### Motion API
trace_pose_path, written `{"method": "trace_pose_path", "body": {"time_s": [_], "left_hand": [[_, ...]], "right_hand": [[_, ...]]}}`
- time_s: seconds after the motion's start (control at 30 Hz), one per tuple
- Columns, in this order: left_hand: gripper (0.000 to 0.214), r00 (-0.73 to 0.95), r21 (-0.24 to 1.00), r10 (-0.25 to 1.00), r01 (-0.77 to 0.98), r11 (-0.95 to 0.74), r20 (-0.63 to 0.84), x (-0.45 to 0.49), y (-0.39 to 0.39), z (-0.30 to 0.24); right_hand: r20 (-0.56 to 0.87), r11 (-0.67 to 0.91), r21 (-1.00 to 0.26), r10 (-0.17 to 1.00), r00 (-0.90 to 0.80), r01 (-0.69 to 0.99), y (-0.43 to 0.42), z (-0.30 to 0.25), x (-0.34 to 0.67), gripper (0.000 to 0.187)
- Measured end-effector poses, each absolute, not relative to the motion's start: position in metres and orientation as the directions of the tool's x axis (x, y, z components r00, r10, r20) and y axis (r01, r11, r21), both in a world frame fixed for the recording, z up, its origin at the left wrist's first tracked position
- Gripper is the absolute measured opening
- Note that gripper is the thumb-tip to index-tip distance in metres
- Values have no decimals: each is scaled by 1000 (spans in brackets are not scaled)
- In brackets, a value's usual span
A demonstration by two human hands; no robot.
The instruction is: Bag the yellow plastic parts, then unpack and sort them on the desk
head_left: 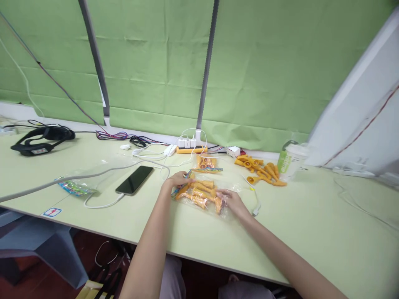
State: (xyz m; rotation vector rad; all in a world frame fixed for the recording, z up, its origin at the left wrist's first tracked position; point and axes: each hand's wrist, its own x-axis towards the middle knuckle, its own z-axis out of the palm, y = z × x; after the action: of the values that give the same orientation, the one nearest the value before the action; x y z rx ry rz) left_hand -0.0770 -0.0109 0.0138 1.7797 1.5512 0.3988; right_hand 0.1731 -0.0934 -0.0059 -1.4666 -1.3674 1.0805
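A clear plastic bag with several orange, horn-shaped plastic pieces inside lies on the table in front of me. My left hand grips its left end, by the coloured printed strip. At the opposite end, the fingers of my right hand close on the clear film beside the orange pieces. Just behind sits a second bag of similar orange pieces, with a coloured strip along its near edge. Loose orange horn-shaped pieces are heaped to the right, touching neither hand.
Left of the bags, a phone is plugged into a white cable. Further left are a crinkled clear bag with a printed strip and a black headset. A power strip stands at the back; a paper cup stands beside the heap.
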Motion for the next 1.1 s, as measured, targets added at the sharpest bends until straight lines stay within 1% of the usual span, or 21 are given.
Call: {"method": "trace_pose_path", "body": {"time_s": [0.1, 0.17, 0.2, 0.27, 0.33, 0.37, 0.5, 0.57, 0.63, 0.7, 0.77, 0.83, 0.93, 1.0, 1.03, 1.1], "left_hand": [[73, 228, 673, 950, 740, -27, -213, -78, -10, 13], [73, 227, 638, 956, 768, -56, -188, -79, -8, 13], [74, 229, 619, 958, 782, -74, -175, -80, -8, 13], [75, 238, 590, 960, 800, -106, -150, -80, -6, 13], [77, 244, 575, 959, 809, -121, -141, -81, -6, 12], [78, 246, 570, 959, 812, -125, -140, -81, -6, 12], [78, 252, 570, 958, 811, -133, -134, -81, -7, 12], [78, 245, 570, 960, 812, -127, -135, -82, -7, 12], [77, 243, 571, 960, 811, -124, -137, -82, -7, 12], [76, 247, 574, 959, 809, -126, -137, -82, -6, 11], [75, 249, 576, 959, 807, -131, -132, -82, -4, 10], [75, 250, 575, 960, 808, -132, -130, -83, -4, 9], [76, 252, 571, 958, 810, -132, -136, -83, -4, 9], [76, 250, 569, 959, 812, -131, -135, -83, -4, 10], [76, 245, 569, 960, 812, -129, -133, -83, -4, 10], [75, 239, 572, 962, 811, -124, -130, -83, -5, 10]], "right_hand": [[-3, 4, -944, 1000, -22, 330, -95, -6, 188, 36], [-1, 4, -942, 1000, -13, 336, -99, -6, 200, 43], [-8, -5, -935, 1000, -8, 354, -101, -7, 205, 43], [-12, -2, -906, 1000, -20, 422, -106, -7, 211, 36], [-4, 32, -871, 997, -72, 490, -109, -7, 209, 31], [-2, 49, -856, 995, -98, 514, -110, -7, 206, 32], [-23, 61, -832, 989, -143, 552, -114, -1, 189, 49], [4, 85, -798, 991, -135, 597, -118, 2, 184, 53], [56, 115, -704, 993, -107, 701, -124, 3, 183, 54], [124, 144, -551, 988, -90, 822, -129, 4, 183, 51], [174, 179, -398, 978, -117, 900, -132, 3, 182, 49], [195, 228, -293, 965, -176, 929, -135, 3, 180, 51], [197, 278, -217, 951, -237, 936, -136, 2, 176, 60], [208, 297, -187, 944, -258, 936, -136, -1, 175, 63], [216, 304, -178, 940, -264, 936, -136, -2, 175, 61], [237, 303, -175, 936, -259, 937, -135, -5, 177, 52]]}}
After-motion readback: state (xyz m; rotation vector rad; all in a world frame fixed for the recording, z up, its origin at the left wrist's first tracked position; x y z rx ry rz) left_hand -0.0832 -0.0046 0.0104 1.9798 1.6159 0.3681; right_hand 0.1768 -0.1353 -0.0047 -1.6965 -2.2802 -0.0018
